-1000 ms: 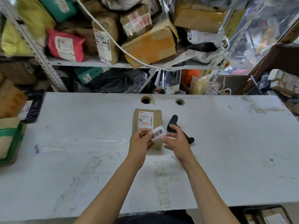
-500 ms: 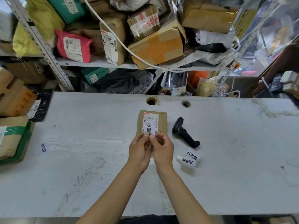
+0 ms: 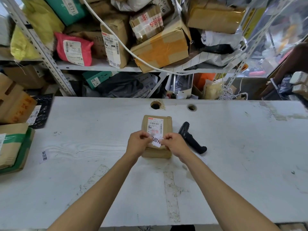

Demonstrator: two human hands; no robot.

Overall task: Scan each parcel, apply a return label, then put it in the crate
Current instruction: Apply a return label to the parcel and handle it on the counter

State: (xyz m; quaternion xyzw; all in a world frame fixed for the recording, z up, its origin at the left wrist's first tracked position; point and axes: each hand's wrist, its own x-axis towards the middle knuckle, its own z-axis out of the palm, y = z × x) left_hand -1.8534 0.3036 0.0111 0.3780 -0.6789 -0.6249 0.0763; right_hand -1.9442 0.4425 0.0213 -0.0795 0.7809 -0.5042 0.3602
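Observation:
A small brown parcel with a white shipping label lies flat in the middle of the white table. Just above its near half, my left hand and my right hand each pinch one end of a white return label with black characters. A black handheld scanner lies on the table just right of the parcel. The roll of labels is hidden behind my right forearm.
Taped cardboard boxes stack at the table's left edge, with one loose label stuck on the table near them. Two cable holes sit beyond the parcel. Shelves crammed with parcels rise behind the table.
My right hand left the scanner area and joined the left at the label. The label roll was set down to the right. Both hands now hold the label lower over the parcel, spread apart.

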